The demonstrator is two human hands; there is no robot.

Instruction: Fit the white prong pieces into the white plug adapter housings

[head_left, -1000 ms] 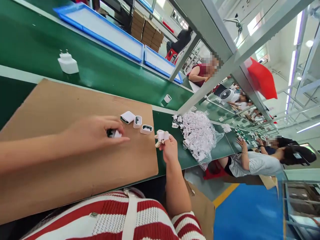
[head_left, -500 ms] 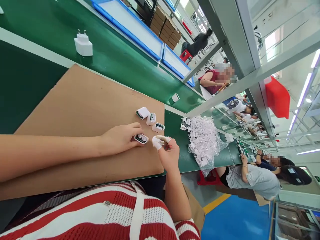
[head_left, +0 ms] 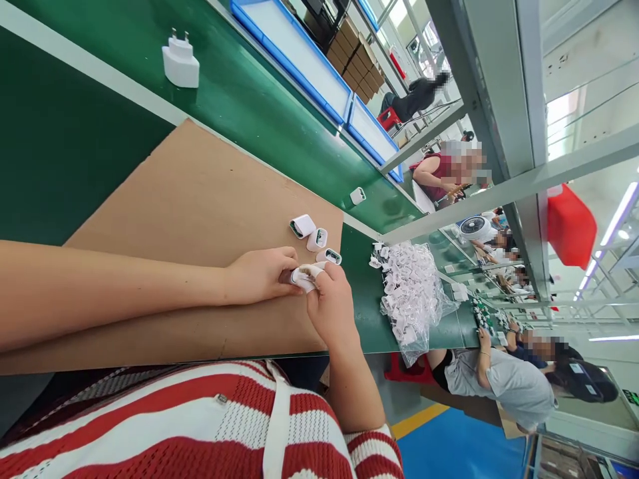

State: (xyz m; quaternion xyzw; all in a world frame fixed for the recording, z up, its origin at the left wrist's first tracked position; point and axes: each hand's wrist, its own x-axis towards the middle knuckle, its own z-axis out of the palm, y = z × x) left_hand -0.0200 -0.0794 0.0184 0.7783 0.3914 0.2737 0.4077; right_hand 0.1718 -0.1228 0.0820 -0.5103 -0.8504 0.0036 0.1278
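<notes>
My left hand [head_left: 259, 275] is closed around a white charger housing [head_left: 294, 277], which is mostly covered by fingers. White finger cots cover fingertips of my right hand [head_left: 332, 303]. Its fingers are pinched together right at the open end of that housing; whatever lies between them is hidden. Just beyond both hands, on the brown cardboard, lie three more white charger housings [head_left: 317, 239], with dark and green parts visible in their open ends.
A clear bag of white plastic parts [head_left: 412, 286] spreads to the right. On the green bench stand a white plug charger [head_left: 180, 63] and another housing [head_left: 358, 195]. Blue-rimmed trays [head_left: 299, 56] line the far side. A metal frame [head_left: 504, 174] crosses overhead. Co-workers sit farther along.
My right hand has moved left, and its fingertips now meet the housing in my left hand. The housing's open end, visible before, is now covered. The camera view has shifted somewhat.
</notes>
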